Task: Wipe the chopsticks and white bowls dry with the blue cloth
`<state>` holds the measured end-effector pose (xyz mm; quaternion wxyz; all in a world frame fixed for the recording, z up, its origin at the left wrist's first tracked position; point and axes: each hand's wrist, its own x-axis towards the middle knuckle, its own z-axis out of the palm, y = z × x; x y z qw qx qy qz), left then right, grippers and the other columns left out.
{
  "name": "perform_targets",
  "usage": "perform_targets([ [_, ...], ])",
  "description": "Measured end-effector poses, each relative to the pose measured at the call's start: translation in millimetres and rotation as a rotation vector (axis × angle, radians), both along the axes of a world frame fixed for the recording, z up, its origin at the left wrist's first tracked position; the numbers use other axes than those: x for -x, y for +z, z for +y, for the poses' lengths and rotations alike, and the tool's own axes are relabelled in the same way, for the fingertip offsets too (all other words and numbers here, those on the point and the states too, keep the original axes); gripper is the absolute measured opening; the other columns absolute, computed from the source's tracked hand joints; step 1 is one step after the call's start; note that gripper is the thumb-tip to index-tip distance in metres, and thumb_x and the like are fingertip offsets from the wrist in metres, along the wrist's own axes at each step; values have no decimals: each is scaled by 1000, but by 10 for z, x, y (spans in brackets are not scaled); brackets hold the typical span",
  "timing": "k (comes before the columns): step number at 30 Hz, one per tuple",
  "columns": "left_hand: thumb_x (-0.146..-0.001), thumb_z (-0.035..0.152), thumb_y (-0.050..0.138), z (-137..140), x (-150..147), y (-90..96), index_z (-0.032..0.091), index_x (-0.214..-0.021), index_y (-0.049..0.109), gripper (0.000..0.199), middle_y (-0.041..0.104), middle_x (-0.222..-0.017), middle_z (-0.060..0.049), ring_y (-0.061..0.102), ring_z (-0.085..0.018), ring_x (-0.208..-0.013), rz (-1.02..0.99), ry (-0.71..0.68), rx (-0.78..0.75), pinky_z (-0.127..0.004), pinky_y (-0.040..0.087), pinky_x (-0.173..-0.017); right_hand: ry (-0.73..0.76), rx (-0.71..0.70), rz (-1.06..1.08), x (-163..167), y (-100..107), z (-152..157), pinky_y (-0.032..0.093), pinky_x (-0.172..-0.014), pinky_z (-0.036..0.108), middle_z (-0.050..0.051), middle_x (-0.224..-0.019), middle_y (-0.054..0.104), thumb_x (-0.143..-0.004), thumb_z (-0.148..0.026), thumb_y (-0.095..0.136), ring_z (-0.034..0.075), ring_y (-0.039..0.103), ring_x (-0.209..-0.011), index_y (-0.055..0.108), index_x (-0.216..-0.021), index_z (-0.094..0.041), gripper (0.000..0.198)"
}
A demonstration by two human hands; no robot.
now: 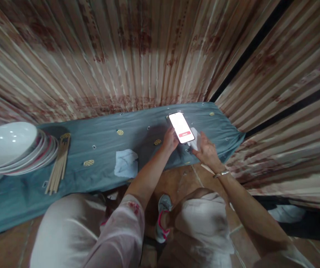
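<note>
A smartphone [181,127] with a bright white screen and a red bar near its lower end is held by my left hand [171,140], whose fingers wrap round its left side. My right hand [208,152] is closed on a white cloth or tissue [195,139], just right of the phone's lower corner. Both hands are above the right part of the cloth-covered bench. A folded pale blue cloth [126,163] lies on the bench to the left of my left forearm.
Stacked white bowls and plates [11,149] stand at the left on the blue-green covered bench [106,137]. Several wooden chopsticks [58,165] lie beside them. Pleated patterned curtains [137,56] rise behind and to the right. My knees and a shoe [164,217] are below.
</note>
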<state>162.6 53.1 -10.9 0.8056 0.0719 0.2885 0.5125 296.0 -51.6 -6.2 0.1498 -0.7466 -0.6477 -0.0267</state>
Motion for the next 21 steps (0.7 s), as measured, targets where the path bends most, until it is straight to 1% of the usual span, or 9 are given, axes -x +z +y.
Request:
perform_targets([
  [5, -88, 9, 48, 86, -395, -85, 17, -99, 65, 22, 73, -86, -6, 67, -19, -88, 13, -33, 54, -34, 49, -87, -40, -19, -4, -386, -176, 1, 47, -93, 53, 27, -130, 55, -73, -35, 58, 40, 57, -116, 24, -145, -2, 85],
  [9, -88, 9, 48, 152, -661, -170, 17, -94, 64, 20, 71, -81, -4, 67, -17, -82, 6, -49, 90, -31, 49, -84, -89, -30, 39, -627, -276, 22, 46, -95, 53, 29, -133, 52, -72, -37, 60, 41, 54, -119, 26, -144, 0, 88],
  [15, -87, 8, 49, 216, -930, -257, 19, -96, 63, 20, 68, -75, -2, 65, -15, -73, 12, -76, 117, -30, 50, -78, -144, -59, 111, -905, -337, 41, 43, -99, 54, 28, -135, 50, -70, -40, 62, 40, 52, -122, 26, -145, -1, 91],
  [21, -87, 7, 50, 230, -1128, -292, 19, -95, 61, 18, 67, -75, -2, 65, -14, -73, 11, -105, 124, -28, 50, -78, -113, -113, 137, -1132, -344, -40, 42, -102, 54, 27, -136, 51, -72, -42, 62, 38, 52, -124, 29, -144, -2, 88],
])
